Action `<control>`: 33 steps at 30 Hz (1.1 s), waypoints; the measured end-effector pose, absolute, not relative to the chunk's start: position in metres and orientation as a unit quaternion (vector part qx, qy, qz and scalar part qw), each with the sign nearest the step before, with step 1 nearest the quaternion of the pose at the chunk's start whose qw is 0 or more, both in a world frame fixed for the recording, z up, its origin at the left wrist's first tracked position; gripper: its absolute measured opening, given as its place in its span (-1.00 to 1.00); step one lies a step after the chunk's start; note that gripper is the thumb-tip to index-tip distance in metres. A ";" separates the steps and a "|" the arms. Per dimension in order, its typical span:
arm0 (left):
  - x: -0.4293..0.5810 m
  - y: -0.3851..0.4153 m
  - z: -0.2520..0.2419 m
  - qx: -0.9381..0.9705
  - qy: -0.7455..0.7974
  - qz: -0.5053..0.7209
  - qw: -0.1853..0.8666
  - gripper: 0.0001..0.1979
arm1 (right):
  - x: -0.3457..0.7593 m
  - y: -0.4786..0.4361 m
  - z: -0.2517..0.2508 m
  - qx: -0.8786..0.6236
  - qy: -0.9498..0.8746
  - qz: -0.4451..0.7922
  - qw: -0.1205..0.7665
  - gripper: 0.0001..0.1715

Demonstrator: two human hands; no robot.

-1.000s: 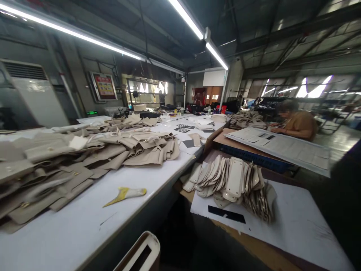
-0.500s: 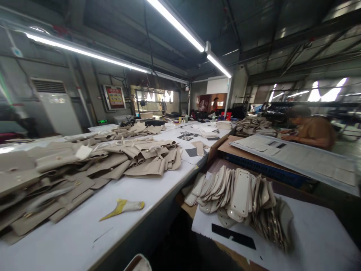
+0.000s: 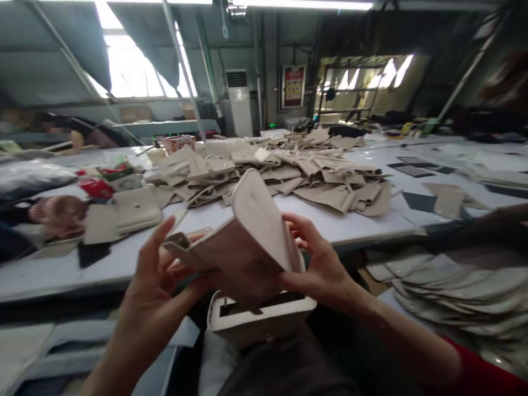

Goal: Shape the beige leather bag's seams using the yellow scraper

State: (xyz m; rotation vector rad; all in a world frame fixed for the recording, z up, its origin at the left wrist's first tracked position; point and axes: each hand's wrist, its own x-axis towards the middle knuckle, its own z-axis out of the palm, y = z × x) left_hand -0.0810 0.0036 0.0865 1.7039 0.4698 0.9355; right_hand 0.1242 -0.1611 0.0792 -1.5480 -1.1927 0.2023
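I hold a beige leather bag piece (image 3: 251, 242) in front of me with both hands. My left hand (image 3: 157, 286) grips its left end, thumb up and fingers curled beneath. My right hand (image 3: 317, 264) clasps its right side, fingers wrapped round the folded flap. Below the piece, on my lap, rests a cream open-topped bag body (image 3: 264, 319). Behind my hands runs a long white table (image 3: 124, 258).
A large heap of beige bag parts (image 3: 305, 170) covers the table's middle. A finished beige pouch (image 3: 132, 212) lies at the left, near red packets (image 3: 97, 184). Stacked cream panels (image 3: 457, 286) sit at the lower right. A person sits at the far left.
The view has swung left and down from the far end of the workshop. Both my hands and the beige bag piece have come into view; neither hand showed before.
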 end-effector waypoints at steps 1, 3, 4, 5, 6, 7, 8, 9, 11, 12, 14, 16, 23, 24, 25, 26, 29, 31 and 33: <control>-0.087 0.004 0.086 0.713 0.203 0.385 0.550 -0.14 | 0.128 -0.159 0.077 -0.655 -0.510 0.083 0.551 0.02; -0.087 0.006 0.081 0.714 0.202 0.366 0.562 -0.28 | 0.134 -0.156 0.068 -0.660 -0.514 0.079 0.542 0.00; -0.084 0.007 0.078 0.718 0.203 0.358 0.561 -0.36 | 0.135 -0.156 0.064 -0.664 -0.514 0.077 0.538 0.00; -0.081 0.008 0.073 0.725 0.208 0.351 0.555 -0.41 | 0.136 -0.156 0.058 -0.672 -0.511 0.073 0.531 0.00; -0.078 0.009 0.066 0.730 0.213 0.345 0.550 -0.45 | 0.137 -0.157 0.053 -0.681 -0.507 0.068 0.523 0.00; -0.076 0.010 0.059 0.733 0.219 0.339 0.547 -0.48 | 0.137 -0.158 0.048 -0.691 -0.504 0.063 0.515 0.01; -0.074 0.010 0.052 0.739 0.227 0.332 0.541 -0.51 | 0.136 -0.159 0.043 -0.699 -0.502 0.058 0.506 0.01; -0.073 0.011 0.045 0.745 0.235 0.326 0.532 -0.54 | 0.135 -0.160 0.039 -0.706 -0.503 0.056 0.495 0.01; -0.073 0.011 0.030 0.766 0.258 0.320 0.494 -0.62 | 0.133 -0.161 0.030 -0.725 -0.506 0.049 0.465 -0.02; -0.073 0.011 0.024 0.778 0.271 0.315 0.471 -0.66 | 0.132 -0.161 0.025 -0.735 -0.509 0.044 0.446 -0.03; -0.074 0.011 0.012 0.795 0.298 0.295 0.438 -0.73 | 0.131 -0.160 0.017 -0.751 -0.521 0.032 0.404 -0.06; -0.076 0.012 0.000 0.801 0.318 0.255 0.439 -0.80 | 0.132 -0.160 0.009 -0.758 -0.542 0.016 0.362 -0.07; -0.084 0.014 -0.045 0.858 0.289 0.227 0.358 -0.82 | 0.138 -0.168 -0.004 -0.720 -0.652 -0.183 0.153 -0.13; -0.085 0.014 -0.049 0.852 0.296 0.227 0.368 -0.81 | 0.136 -0.168 -0.004 -0.707 -0.662 -0.212 0.132 -0.18; -0.087 0.013 -0.052 0.843 0.300 0.230 0.383 -0.77 | 0.134 -0.166 -0.004 -0.695 -0.670 -0.234 0.117 -0.22; -0.090 0.013 -0.055 0.831 0.303 0.240 0.399 -0.72 | 0.130 -0.164 -0.005 -0.685 -0.676 -0.250 0.104 -0.25; -0.099 0.013 -0.068 0.781 0.316 0.286 0.456 -0.55 | 0.120 -0.152 -0.011 -0.671 -0.695 -0.247 0.079 -0.25; -0.107 0.014 -0.082 0.716 0.335 0.310 0.529 -0.48 | 0.117 -0.142 -0.016 -0.667 -0.712 -0.205 0.078 -0.15; -0.114 0.014 -0.100 0.630 0.361 0.317 0.610 -0.44 | 0.120 -0.136 -0.020 -0.666 -0.725 -0.147 0.099 -0.02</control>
